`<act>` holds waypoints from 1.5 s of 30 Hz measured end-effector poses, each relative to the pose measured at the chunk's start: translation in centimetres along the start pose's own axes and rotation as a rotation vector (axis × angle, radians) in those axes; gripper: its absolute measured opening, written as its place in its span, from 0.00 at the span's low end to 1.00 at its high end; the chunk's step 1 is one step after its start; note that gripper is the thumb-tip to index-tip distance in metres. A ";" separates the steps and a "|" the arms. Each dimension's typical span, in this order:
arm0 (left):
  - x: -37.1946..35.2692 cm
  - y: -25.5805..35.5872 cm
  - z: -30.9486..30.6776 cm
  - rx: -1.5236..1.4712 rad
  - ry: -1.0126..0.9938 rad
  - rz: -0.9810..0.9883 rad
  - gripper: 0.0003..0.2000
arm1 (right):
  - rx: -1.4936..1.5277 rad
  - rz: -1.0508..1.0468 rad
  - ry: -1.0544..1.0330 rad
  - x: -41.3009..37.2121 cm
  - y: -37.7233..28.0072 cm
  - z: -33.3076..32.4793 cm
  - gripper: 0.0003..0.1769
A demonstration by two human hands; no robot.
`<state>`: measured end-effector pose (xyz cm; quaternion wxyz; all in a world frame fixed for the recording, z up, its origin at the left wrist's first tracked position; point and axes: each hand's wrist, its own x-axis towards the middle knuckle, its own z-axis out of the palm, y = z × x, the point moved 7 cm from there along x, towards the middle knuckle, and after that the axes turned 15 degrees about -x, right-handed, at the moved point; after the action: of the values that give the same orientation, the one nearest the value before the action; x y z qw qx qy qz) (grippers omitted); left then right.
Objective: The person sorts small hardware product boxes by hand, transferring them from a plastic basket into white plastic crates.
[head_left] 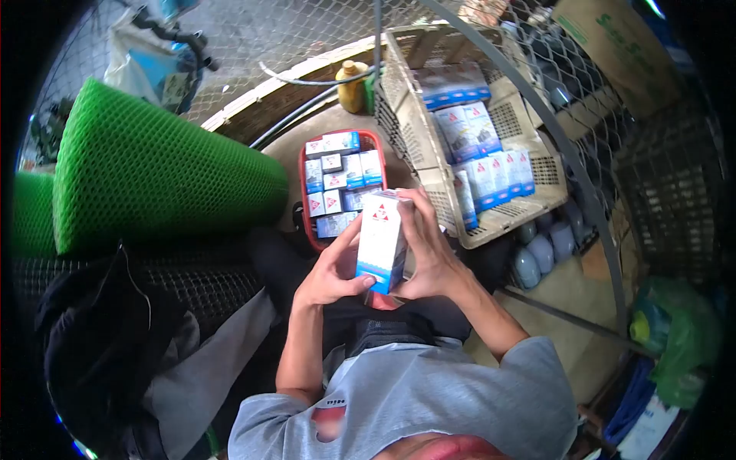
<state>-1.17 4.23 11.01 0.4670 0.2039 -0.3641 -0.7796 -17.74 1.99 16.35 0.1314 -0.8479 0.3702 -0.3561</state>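
A white and blue cardboard box (pixel 379 236) with a red triangular mark is held upright before my lap. My left hand (pixel 335 270) grips its left side, thumb across the lower front. On the other side, my right hand (pixel 429 253) wraps the right edge, with fingers near the top. Just beyond the held box stands a red plastic basket (pixel 305 205), packed with several similar small boxes (pixel 335 182). To the right, a tilted beige plastic crate (pixel 438 192) holds more of these boxes (pixel 491 178) in rows.
Rolls of green plastic mesh (pixel 169 172) lie at the left, with dark clothing (pixel 107 330) below them. A yellow bottle (pixel 351 86) stands behind the basket. Wire fencing (pixel 284 34) curves around the back. At the right are grey-blue rounded objects (pixel 540 251) and a green plastic bag (pixel 675 345).
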 end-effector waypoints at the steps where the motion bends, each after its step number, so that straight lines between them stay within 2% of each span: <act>1: 0.0 -0.1 -0.1 0.004 0.010 0.003 0.53 | -0.008 0.019 -0.035 0.0 -0.3 -0.3 0.79; 3: -0.1 -0.5 0.2 -0.004 0.010 -0.022 0.54 | -0.007 0.075 -0.070 -0.1 -0.4 -0.4 0.80; 6: -0.3 -1.0 0.2 -0.008 0.003 -0.005 0.54 | 0.008 0.054 -0.072 -0.4 0.0 -0.9 0.82; 8: -0.1 -1.5 0.5 -0.022 -0.003 -0.061 0.53 | 0.050 0.037 -0.043 -0.7 0.5 -1.8 0.83; 9: 0.1 -1.7 0.4 -0.038 -0.001 -0.105 0.52 | -0.037 0.056 -0.095 -0.2 1.1 -3.5 0.82; 11: 0.2 -1.8 -1.5 0.002 0.020 -0.045 0.45 | -0.184 0.194 -0.002 -0.8 4.4 -6.7 0.78; 13: -0.1 -2.4 -4.4 -0.021 0.142 -0.018 0.42 | -0.198 0.254 0.155 -0.7 7.6 -11.3 0.69; 14: -0.4 -2.9 -5.9 0.038 0.215 -0.031 0.45 | -0.080 0.323 0.154 -1.1 10.5 -12.6 0.65; 17: -1.0 -4.4 -9.0 0.032 0.320 -0.041 0.40 | 0.355 0.531 0.157 -3.2 17.9 -12.8 0.54; 18: -1.0 -5.0 -9.7 0.027 0.319 -0.035 0.40 | 0.350 0.526 0.153 -3.7 19.5 -12.6 0.54; 21: -1.6 -7.2 -11.9 0.031 0.361 -0.101 0.39 | 0.191 0.502 -0.065 -5.3 23.7 -9.6 0.48; 23: -2.1 -8.6 -12.6 -0.020 0.396 -0.133 0.39 | 0.340 0.505 -0.178 -6.7 25.2 -6.8 0.50; 24: -2.3 -9.0 -12.7 -0.031 0.432 -0.121 0.40 | 0.320 0.503 -0.291 -7.2 25.2 -6.1 0.51; 25: -2.4 -9.4 -13.0 -0.034 0.440 -0.119 0.40 | 0.388 0.617 -0.355 -6.9 23.7 -6.4 0.46; 27: -3.5 -10.9 -14.3 -0.123 0.574 -0.155 0.42 | 0.475 0.654 -0.333 -6.8 23.1 -6.6 0.37; 28: -3.8 -11.6 -14.8 -0.152 0.603 -0.150 0.41 | 0.481 0.651 -0.348 -7.2 23.1 -6.0 0.37; 30: -3.9 -12.6 -16.2 -0.125 0.619 -0.161 0.40 | 0.198 0.656 -0.242 -7.9 24.2 -6.0 0.32; 33: -3.1 -12.5 -16.4 -0.098 0.643 -0.194 0.38 | 0.279 0.801 -0.072 -8.6 24.4 -5.6 0.30; 37: -1.7 -13.1 -18.4 -0.124 0.681 -0.163 0.35 | 0.498 0.754 0.017 -8.8 25.6 -6.4 0.30; 38: -1.4 -13.3 -18.8 -0.142 0.703 -0.184 0.35 | 0.502 0.804 0.036 -9.1 26.0 -6.7 0.28; 42: 0.2 -15.2 -21.6 -0.165 0.755 -0.211 0.33 | 0.730 0.899 -0.056 -9.5 25.8 -5.4 0.25; 44: 0.8 -15.7 -23.1 -0.049 0.812 -0.297 0.32 | 0.358 0.844 -0.349 -10.7 26.9 -4.0 0.25; 45: 1.3 -16.3 -24.3 -0.053 0.822 -0.298 0.32 | 0.363 0.843 -0.359 -10.6 26.6 -3.9 0.25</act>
<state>4.73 -1.20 -17.16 0.4607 0.5356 -0.0944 -0.7014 -39.69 -8.66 0.82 0.4715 -0.6356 0.5846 -0.1788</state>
